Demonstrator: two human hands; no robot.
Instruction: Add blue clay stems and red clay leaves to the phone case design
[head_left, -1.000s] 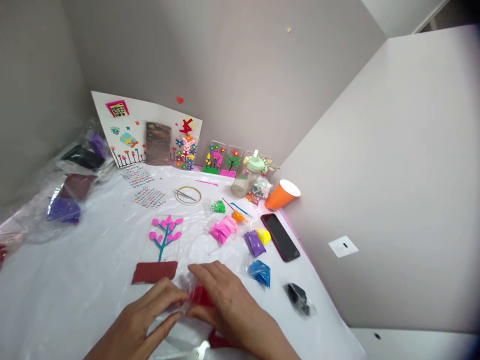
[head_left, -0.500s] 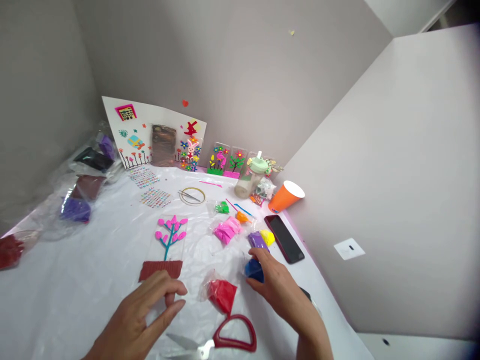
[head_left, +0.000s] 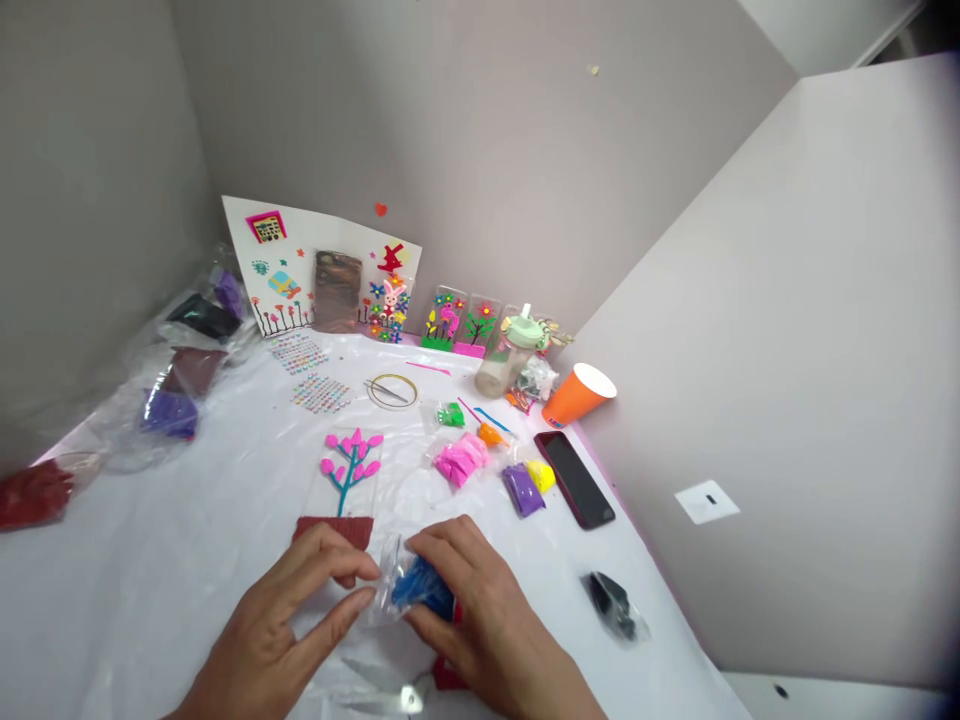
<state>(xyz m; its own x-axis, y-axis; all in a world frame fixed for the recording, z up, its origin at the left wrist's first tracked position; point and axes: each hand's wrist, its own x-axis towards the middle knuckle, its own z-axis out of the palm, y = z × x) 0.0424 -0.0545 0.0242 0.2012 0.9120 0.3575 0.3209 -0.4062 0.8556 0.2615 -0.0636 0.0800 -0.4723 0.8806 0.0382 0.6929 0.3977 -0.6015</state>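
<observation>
Between the thumb and fingers of the right hand (head_left: 487, 605), a blue packet (head_left: 424, 588) is held from its right side, at the lower centre of the frame. The left hand (head_left: 277, 620) faces it with thumb and forefinger a little apart, their tips just beside the clear film (head_left: 388, 575) at the packet's left edge; whether they touch it I cannot tell. That hand overlaps the brown base (head_left: 356, 532) of the tree panel (head_left: 349, 475).

I judge the packet to be light and soft, a lump that would dent under a hard squeeze. Its film looks thin, crinkled and probably slippery. The filled part suits a broad, gentle hold, and the loose film at the left a firm fingertip pinch.

Scissors (head_left: 407, 699) lie at the bottom centre, partly hidden by the right hand, and some red shows beside that hand. Pink (head_left: 461, 460), purple (head_left: 523, 490) and yellow (head_left: 540, 474) packets sit near one another right of centre; a black packet (head_left: 613, 605) lies apart at lower right.
</observation>
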